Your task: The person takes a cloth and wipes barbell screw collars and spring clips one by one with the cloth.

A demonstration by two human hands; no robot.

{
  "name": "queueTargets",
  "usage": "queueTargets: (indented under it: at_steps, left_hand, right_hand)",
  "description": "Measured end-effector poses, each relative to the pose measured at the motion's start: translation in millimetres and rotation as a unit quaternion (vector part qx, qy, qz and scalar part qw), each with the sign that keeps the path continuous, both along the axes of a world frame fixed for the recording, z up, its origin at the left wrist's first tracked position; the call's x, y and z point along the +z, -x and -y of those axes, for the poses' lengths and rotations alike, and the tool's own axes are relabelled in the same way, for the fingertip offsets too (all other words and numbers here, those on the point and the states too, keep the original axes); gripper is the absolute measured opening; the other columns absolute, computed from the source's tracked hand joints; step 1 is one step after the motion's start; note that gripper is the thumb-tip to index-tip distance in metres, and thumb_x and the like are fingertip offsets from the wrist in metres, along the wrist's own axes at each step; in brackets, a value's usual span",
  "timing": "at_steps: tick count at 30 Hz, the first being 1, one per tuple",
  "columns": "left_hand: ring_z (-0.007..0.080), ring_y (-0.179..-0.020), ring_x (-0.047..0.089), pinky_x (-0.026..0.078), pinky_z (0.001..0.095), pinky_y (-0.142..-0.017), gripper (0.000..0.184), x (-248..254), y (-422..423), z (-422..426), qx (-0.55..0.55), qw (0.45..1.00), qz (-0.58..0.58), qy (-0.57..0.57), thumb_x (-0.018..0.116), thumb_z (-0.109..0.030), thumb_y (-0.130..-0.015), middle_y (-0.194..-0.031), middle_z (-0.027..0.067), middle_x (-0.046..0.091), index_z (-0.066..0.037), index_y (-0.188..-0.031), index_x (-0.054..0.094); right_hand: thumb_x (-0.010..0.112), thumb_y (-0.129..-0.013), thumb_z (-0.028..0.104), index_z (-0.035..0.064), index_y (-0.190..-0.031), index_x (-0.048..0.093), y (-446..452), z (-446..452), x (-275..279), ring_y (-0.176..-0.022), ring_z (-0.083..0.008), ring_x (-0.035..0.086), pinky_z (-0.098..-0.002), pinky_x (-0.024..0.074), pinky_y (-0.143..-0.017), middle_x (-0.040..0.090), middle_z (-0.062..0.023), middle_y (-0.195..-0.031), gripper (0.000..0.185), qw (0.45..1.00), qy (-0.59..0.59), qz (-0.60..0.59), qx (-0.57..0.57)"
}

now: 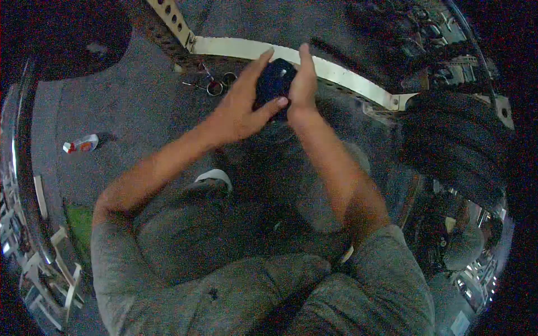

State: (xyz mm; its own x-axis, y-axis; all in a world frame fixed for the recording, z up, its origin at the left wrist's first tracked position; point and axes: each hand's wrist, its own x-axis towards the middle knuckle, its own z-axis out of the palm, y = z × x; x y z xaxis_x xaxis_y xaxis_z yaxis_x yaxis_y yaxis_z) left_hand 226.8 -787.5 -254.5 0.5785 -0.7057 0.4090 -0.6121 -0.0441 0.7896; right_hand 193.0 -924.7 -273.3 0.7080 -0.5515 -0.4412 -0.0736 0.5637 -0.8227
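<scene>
A dark blue, rounded object (273, 83) with a small glossy spot is held between my two hands; its exact kind I cannot make out. My left hand (245, 101) cups it from the left, with the thumb laid across its near side. Against its right side presses my right hand (303, 84), fingers pointing up and away from me. Just beyond the hands runs a pale, curved metal bar (353, 80). On the floor left of my left hand lie metal pieces with ring-shaped ends (214, 87), perhaps scissors.
A small clear bottle (84, 143) with a red-and-white end lies on the floor at left. Dark, ribbed, tyre-like shapes (454, 143) stand at right. A perforated metal upright (171, 21) meets the bar at upper left. Green material (80, 224) shows at lower left.
</scene>
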Motion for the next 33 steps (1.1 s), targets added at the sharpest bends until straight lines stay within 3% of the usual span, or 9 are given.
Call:
queueTargets:
  at_steps: [4, 6, 7, 9, 12, 20, 27, 31, 33]
  left_hand:
    - [0.0380, -0.106, 0.060, 0.046, 0.0428, -0.093, 0.058, -2, 22, -11, 0.020, 0.981, -0.186, -0.057, 0.062, -0.028, -0.091, -0.113, 0.0263, 0.060, 0.002, -0.134, 0.038]
    - [0.0386, -0.099, 0.063, 0.048, 0.0430, -0.084, 0.046, 6, 18, -8, 0.101, 0.971, -0.204, -0.071, 0.059, -0.028, -0.093, -0.102, 0.0271, 0.063, 0.002, -0.125, 0.045]
    - [0.0389, -0.095, 0.065, 0.050, 0.0431, -0.080, 0.042, 8, 16, -7, 0.141, 0.964, -0.213, -0.079, 0.057, -0.029, -0.094, -0.096, 0.0275, 0.065, 0.002, -0.120, 0.049]
    - [0.0287, -0.075, 0.064, 0.048, 0.0391, -0.069, 0.040, 9, 5, -6, 0.207, 0.961, -0.175, -0.044, 0.050, -0.034, -0.097, -0.085, 0.0219, 0.065, 0.004, -0.104, 0.058]
    - [0.0147, -0.069, 0.053, 0.046, 0.0354, -0.065, 0.040, 17, -7, -8, 0.203, 0.946, -0.253, -0.004, 0.049, -0.034, -0.098, -0.077, 0.0152, 0.063, 0.004, -0.095, 0.061]
    - [0.0162, -0.076, 0.056, 0.048, 0.0345, -0.069, 0.042, -13, -5, -15, 0.166, 0.958, -0.222, -0.071, 0.050, -0.039, -0.098, -0.084, 0.0165, 0.063, 0.001, -0.099, 0.059]
    - [0.0160, -0.093, 0.054, 0.046, 0.0311, -0.085, 0.032, -11, -1, -15, 0.070, 0.952, -0.297, 0.023, 0.056, -0.032, -0.096, -0.102, 0.0098, 0.057, -0.007, -0.114, 0.052]
    - [0.0156, -0.093, 0.053, 0.045, 0.0306, -0.085, 0.027, -9, -10, -19, 0.091, 0.965, -0.247, -0.004, 0.056, -0.026, -0.096, -0.100, 0.0072, 0.058, -0.007, -0.115, 0.053]
    - [0.0143, -0.087, 0.053, 0.045, 0.0306, -0.080, 0.027, -19, -18, -17, 0.128, 0.955, -0.269, 0.000, 0.057, -0.027, -0.095, -0.093, 0.0078, 0.059, -0.004, -0.109, 0.054]
  right_hand:
    - [0.034, -0.101, 0.036, -0.0039, -0.120, 0.052, 5, -10, -23, -0.109, -0.0347, 0.051, -0.0375, 0.0356, -0.100, 0.055, -0.0206, -0.117, 0.048, 0.986, 0.164, -0.005, 0.021]
    - [0.035, -0.100, 0.021, -0.0065, -0.114, 0.050, 17, -26, -9, -0.102, -0.0397, 0.049, -0.0405, 0.0376, -0.097, 0.050, -0.0237, -0.108, 0.034, 0.835, 0.546, 0.067, 0.036]
    - [0.038, -0.099, 0.018, -0.0067, -0.111, 0.048, 20, -32, 1, -0.101, -0.0386, 0.048, -0.0425, 0.0386, -0.093, 0.047, -0.0233, -0.110, 0.029, 0.814, 0.573, 0.066, 0.074]
    - [0.044, -0.098, 0.022, -0.0057, -0.111, 0.046, 17, -44, -1, -0.102, -0.0382, 0.048, -0.0435, 0.0388, -0.092, 0.047, -0.0235, -0.110, 0.031, 0.870, 0.479, 0.090, 0.072]
    - [0.058, -0.091, 0.039, -0.0034, -0.113, 0.046, 16, -51, 3, -0.100, -0.0397, 0.050, -0.0457, 0.0401, -0.089, 0.050, -0.0250, -0.106, 0.049, 0.813, 0.570, 0.101, 0.059]
    - [0.052, -0.093, 0.035, -0.0009, -0.074, 0.064, 2, -25, 20, -0.066, -0.0419, 0.061, -0.0472, 0.0464, -0.065, 0.062, -0.0237, -0.068, 0.043, 0.817, 0.566, 0.067, 0.082]
    - [0.045, -0.097, 0.043, -0.0024, -0.072, 0.065, -5, 2, 5, -0.063, -0.0389, 0.062, -0.0465, 0.0455, -0.064, 0.062, -0.0253, -0.067, 0.056, 0.873, 0.473, -0.015, 0.117]
    - [0.046, -0.097, 0.043, -0.0022, -0.087, 0.064, -1, -10, 21, -0.075, -0.0381, 0.063, -0.0445, 0.0466, -0.071, 0.066, -0.0223, -0.080, 0.050, 0.911, 0.382, -0.097, 0.123]
    - [0.048, -0.097, 0.041, -0.0017, -0.098, 0.060, 3, -24, 8, -0.087, -0.0380, 0.061, -0.0443, 0.0462, -0.079, 0.063, -0.0233, -0.092, 0.045, 0.894, 0.429, -0.009, 0.128]
